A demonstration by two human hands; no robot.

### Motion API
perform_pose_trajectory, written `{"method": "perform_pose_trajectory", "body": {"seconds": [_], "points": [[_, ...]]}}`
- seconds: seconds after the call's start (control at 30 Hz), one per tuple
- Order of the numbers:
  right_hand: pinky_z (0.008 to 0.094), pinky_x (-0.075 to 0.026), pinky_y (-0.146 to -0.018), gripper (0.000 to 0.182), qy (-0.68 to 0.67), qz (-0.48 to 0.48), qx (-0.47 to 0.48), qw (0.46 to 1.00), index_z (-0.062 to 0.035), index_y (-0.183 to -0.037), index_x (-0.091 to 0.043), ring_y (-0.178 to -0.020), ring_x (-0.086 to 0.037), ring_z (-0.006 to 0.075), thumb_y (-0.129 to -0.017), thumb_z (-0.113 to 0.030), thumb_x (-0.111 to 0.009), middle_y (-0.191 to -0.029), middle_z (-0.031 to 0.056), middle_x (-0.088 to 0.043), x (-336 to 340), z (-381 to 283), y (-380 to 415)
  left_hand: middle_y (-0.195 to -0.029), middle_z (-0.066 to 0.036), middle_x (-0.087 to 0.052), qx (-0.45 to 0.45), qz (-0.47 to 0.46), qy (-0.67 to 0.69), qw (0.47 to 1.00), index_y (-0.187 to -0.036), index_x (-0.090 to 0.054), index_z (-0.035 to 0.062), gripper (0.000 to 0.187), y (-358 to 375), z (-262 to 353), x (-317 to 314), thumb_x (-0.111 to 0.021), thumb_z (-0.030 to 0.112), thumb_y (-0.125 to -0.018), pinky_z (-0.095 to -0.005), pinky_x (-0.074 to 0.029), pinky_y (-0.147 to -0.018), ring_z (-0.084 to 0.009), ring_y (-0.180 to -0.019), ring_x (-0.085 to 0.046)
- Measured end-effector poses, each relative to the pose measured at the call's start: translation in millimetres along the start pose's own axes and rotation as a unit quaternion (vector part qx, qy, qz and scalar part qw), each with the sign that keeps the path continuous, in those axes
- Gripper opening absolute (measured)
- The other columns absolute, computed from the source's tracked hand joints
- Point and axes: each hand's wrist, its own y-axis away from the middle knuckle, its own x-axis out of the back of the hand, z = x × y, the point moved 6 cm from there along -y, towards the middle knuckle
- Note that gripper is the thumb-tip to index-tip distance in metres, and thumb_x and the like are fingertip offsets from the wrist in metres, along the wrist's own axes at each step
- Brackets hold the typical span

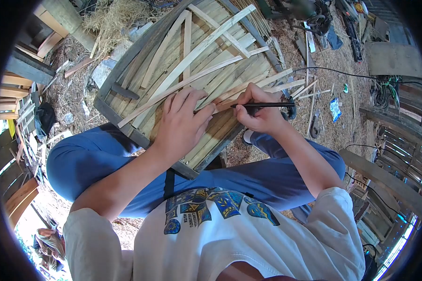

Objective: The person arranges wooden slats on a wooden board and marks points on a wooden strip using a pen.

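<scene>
My right hand (262, 111) is closed around a black pencil (269, 105), which lies nearly level with its tip pointing left at a thin wooden strip (226, 105). The strip rests on a wooden panel with a dark frame (220, 136), propped over my lap. My left hand (182, 122) lies on the strips with its fingers spread, and its fingertips touch the wood just left of the pencil tip. Several pale strips, among them a long one (206, 44), fan out across the panel. The parts under my left palm are hidden.
Straw and wood scraps cover the ground. A dark cable (333, 71) runs off to the right, near a blue wrapper (335, 110). A dark short tool or block (124, 91) lies at the panel's left edge. Boards (389, 180) stand along the right side.
</scene>
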Motion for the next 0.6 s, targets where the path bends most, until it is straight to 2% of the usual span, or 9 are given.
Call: {"method": "perform_pose_trajectory", "body": {"seconds": [0.23,0.33,0.6], "points": [[0.0352,-0.054,-0.062,0.024,0.018,-0.012,-0.003,1.000,-0.0058,-0.097,-0.063,-0.065,-0.067,0.0184,-0.095,-0.020,-0.082,-0.073,0.0079,-0.068,-4.5,1.8,-0.9,-0.133,-0.002,-0.072,0.042,0.023,0.045,0.998,-0.113,-0.079,0.0158,0.027,1.9,-3.1,-0.3,-0.085,0.013,-0.087,-0.0511,-0.039,-0.112,-0.0344,-0.137,-0.058],[0.0352,-0.055,-0.062,0.024,0.018,-0.020,0.004,1.000,-0.0059,-0.097,-0.062,-0.066,-0.070,0.0191,-0.095,-0.020,-0.082,-0.074,0.0083,-0.069,-5.0,2.3,-2.1,-0.128,0.001,-0.071,0.034,0.023,0.051,0.998,-0.116,-0.075,0.0155,0.030,3.2,-3.4,-1.8,-0.084,0.012,-0.087,-0.0536,-0.038,-0.109,-0.0340,-0.136,-0.057],[0.0343,-0.055,-0.063,0.024,0.035,-0.017,0.023,0.999,-0.0052,-0.097,-0.061,-0.066,-0.070,0.0183,-0.096,-0.019,-0.081,-0.074,0.0091,-0.070,-5.0,0.0,-2.0,-0.129,0.001,-0.071,0.031,0.025,0.054,0.998,-0.117,-0.075,0.0156,0.031,3.8,-3.3,-2.2,-0.084,0.012,-0.088,-0.0539,-0.038,-0.109,-0.0347,-0.137,-0.056]]}}
